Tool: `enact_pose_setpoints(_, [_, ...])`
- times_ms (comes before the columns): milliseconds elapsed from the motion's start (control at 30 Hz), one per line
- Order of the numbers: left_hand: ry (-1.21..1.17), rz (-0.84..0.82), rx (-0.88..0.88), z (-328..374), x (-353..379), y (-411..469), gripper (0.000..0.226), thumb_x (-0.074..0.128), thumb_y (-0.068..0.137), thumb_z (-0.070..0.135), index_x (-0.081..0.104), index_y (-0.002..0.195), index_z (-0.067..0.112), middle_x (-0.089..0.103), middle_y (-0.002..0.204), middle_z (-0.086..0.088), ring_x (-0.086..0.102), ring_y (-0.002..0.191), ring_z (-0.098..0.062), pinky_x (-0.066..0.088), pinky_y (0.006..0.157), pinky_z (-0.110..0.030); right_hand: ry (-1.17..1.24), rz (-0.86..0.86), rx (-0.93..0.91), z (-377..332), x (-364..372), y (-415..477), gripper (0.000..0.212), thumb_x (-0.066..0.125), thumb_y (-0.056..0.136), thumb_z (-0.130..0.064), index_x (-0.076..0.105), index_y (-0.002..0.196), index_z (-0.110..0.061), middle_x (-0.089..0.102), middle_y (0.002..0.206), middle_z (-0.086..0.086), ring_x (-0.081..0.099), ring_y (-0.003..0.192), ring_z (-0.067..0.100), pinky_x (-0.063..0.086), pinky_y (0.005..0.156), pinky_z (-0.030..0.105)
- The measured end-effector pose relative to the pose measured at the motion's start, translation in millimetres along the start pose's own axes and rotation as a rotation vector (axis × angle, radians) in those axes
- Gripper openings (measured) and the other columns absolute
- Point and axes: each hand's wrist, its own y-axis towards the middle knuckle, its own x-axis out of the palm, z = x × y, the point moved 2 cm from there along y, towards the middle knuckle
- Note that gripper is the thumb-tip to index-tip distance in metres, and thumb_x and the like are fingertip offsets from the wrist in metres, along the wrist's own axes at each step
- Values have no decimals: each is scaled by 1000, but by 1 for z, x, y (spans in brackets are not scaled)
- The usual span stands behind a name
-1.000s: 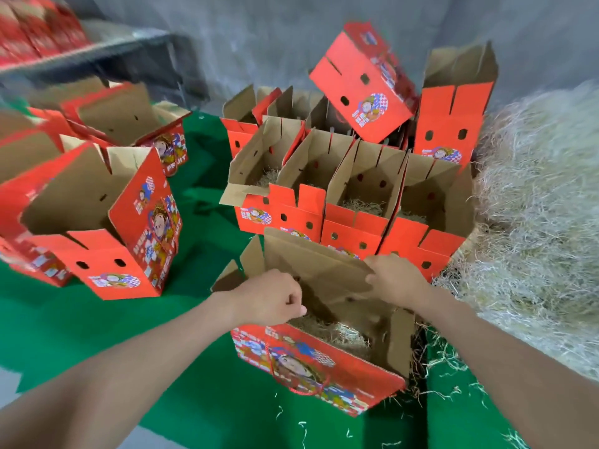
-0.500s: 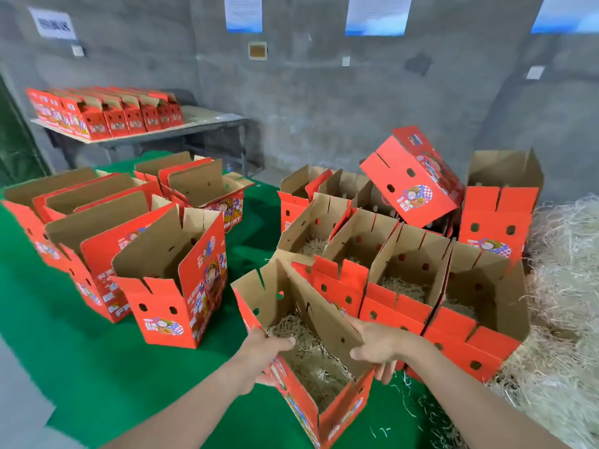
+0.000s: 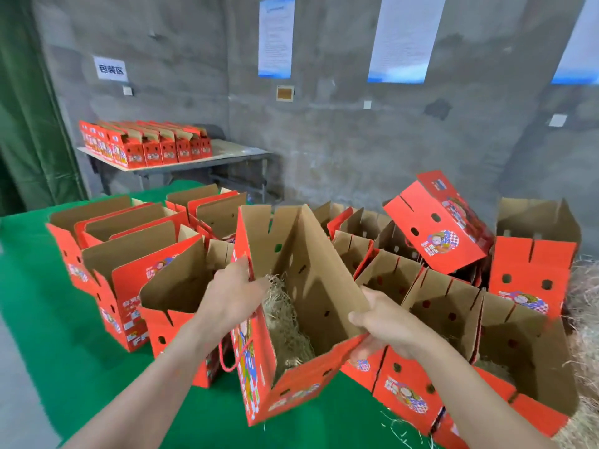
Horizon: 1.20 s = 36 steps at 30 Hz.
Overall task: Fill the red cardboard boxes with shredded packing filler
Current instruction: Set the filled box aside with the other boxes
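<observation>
**A:** What are the hands doing?

**B:** Both are clamped on one box [image 3: 319, 283]. The left hand [image 3: 233, 296] has its fingers curled over the rim of the left long wall. The right hand [image 3: 389, 325] pinches the right long wall at its near corner, thumb inside and fingers underneath.

**A:** How does the box lie between them?

**B:** Its long axis runs away from the person. The far end is tipped up and the mouth opens up and back toward the camera. Both hands sit at the near half, one on each wall. It looks lifted off the green cover [image 3: 48, 303], but I can't see whether its base touches.

**A:** Is anything in it?

**B:** Yes, a wad of filler [image 3: 285, 325] lies against the left wall and slopes toward the near end. It looks like a partial layer, not a full box.

**A:** What is around the box?

**B:** Just left of it stand the left boxes [image 3: 129, 251], mouths up, with no filler that I can see. Just right of it are the right boxes [image 3: 437, 306], and some of those show shreds at the bottom. The pile [image 3: 588, 345] is further right, beyond those.

**A:** So what does the next move depend on?

**B:** On which side it goes, I think. The right hand is nearer the pile for topping up. The left hand is nearer the left boxes for setting it down. Either way the box should be levelled first, or the filler may slide out at the near end.
</observation>
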Motion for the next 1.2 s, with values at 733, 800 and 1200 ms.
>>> enact_pose_setpoints(733, [-113,-257,174,-52,-10,283,59,42,76,-4,52,129,21,66,99,-10,61,92,-29,52,78,-39,211,496,135,-94,20,214,57,32,95,-5,27,141,-39,36,140,0,61,97,35,58,56,38])
enact_pose_setpoints(800, [-70,-319,146,-65,4,299,50,43,76,-1,55,123,14,65,100,-10,59,94,-27,51,79,-34,168,482,188,-90,26,227,56,33,95,-6,27,141,-38,35,143,1,62,96,37,58,55,36])
enact_pose_setpoints(1200, [278,-692,275,-140,77,378,70,48,94,17,6,150,9,37,148,-9,38,133,-20,30,109,-26,-227,498,407,-39,78,305,66,35,99,-32,-7,149,-18,27,150,7,52,118,23,44,91,29])
